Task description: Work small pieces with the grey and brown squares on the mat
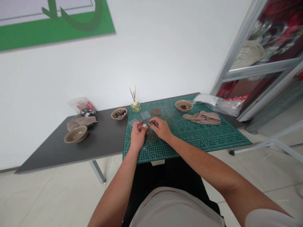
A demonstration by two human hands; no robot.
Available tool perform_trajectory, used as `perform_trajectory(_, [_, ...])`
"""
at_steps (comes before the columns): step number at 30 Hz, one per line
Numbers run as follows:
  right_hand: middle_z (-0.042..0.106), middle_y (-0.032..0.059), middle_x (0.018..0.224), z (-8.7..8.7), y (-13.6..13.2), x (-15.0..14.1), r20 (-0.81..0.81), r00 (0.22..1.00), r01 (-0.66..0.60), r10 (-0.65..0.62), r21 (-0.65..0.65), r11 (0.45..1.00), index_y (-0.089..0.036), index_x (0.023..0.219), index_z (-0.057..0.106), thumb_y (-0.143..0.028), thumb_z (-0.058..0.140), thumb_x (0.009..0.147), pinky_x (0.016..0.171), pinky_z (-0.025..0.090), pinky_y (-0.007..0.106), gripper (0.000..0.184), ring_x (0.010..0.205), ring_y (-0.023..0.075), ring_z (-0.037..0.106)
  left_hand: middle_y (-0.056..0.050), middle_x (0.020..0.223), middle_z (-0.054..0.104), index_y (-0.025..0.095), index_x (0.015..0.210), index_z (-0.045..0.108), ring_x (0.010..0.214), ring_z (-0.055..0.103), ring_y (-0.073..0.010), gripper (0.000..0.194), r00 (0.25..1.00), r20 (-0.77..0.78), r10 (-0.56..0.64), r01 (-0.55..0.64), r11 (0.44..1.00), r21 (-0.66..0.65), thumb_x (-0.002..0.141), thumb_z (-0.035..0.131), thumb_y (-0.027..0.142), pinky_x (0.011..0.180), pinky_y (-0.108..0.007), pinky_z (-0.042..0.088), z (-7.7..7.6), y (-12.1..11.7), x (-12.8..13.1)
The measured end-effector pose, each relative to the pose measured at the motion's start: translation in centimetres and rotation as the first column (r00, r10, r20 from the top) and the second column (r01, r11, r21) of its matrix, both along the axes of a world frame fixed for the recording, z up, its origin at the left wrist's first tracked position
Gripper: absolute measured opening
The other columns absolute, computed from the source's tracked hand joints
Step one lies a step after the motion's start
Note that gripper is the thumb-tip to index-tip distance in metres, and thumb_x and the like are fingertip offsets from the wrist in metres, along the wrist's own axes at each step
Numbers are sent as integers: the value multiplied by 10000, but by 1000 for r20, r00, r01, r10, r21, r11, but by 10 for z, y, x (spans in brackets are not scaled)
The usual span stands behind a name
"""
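Over the green cutting mat my two hands are close together. My left hand pinches a small white piece at its fingertips; its kind is too small to tell. Just to the right, my right hand has its thumb and fingers drawn together, around something thin and dark that I cannot make out. Beyond the fingers lie a grey-blue square and a brown square, flat on the mat. Another greyish piece lies beside my left hand, partly covered by it.
A bowl of dark and pale bits and a reed diffuser stand near the wall. On the right are a bowl, a crumpled brown cloth and a plastic bag. Another bowl sits on the dark table, left.
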State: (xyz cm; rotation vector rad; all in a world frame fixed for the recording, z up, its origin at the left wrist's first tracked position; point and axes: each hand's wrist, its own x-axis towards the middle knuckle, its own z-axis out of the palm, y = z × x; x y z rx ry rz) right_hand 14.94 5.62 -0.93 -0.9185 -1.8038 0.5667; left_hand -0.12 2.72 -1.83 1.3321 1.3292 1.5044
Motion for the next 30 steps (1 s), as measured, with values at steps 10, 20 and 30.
perform_trajectory(10, [720,40,936,-2,2,0,15,1000,-5,5,-7,1000,-201,947,664,-241,569,877,853,500,313,125,887,181,664,22,695,612,190,947,612,620,594,-130,219,998,22,-53,53,998,-25,796,662,340,646,-273,495,2,-1,1])
perform_trajectory(20, [727,37,970,-5,6,0,38,996,-75,77,-58,996,-199,1003,674,-206,597,871,864,501,314,153,913,178,666,32,686,563,204,925,614,610,526,-122,112,992,-92,-84,86,996,22,830,584,256,615,-245,433,4,-4,1])
perform_trajectory(30, [719,8,821,2,2,3,35,994,-99,106,-165,981,-195,924,687,-270,644,878,753,489,287,98,759,169,661,40,653,518,201,914,568,589,494,-123,73,986,-140,-89,92,996,13,853,529,208,597,-247,400,5,-6,1])
